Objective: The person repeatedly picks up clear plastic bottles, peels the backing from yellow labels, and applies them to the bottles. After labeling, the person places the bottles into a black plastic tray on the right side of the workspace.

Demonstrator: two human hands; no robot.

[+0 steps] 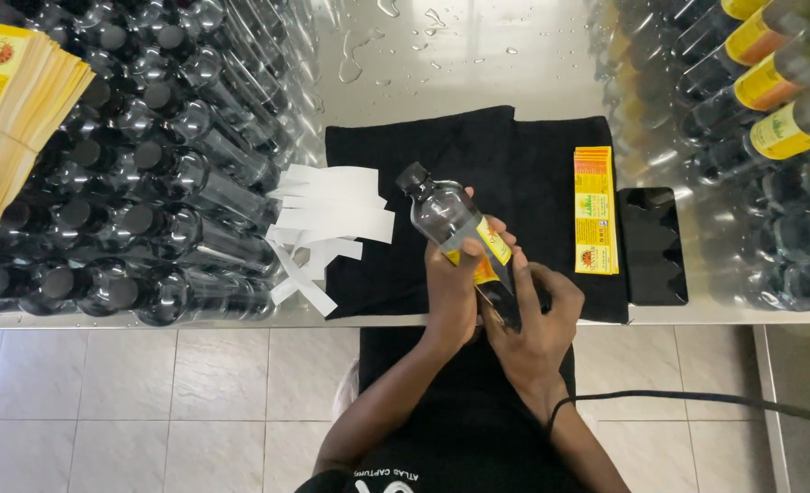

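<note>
Over the black cloth (505, 164), left hand (450, 283) and right hand (537, 329) both gripping a dark bottle (450, 219), pressing its yellow label (491, 251), yellow label stack (595, 210) to the right, white backing strips (327, 219) to the left.

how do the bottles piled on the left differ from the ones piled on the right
The left bottles are bare, with no labels; the right bottles wear yellow labels. The left pile has a loose stack of yellow labels resting on it; the right pile has none. Both are clear, dark-capped bottles lying on their sides.
</note>
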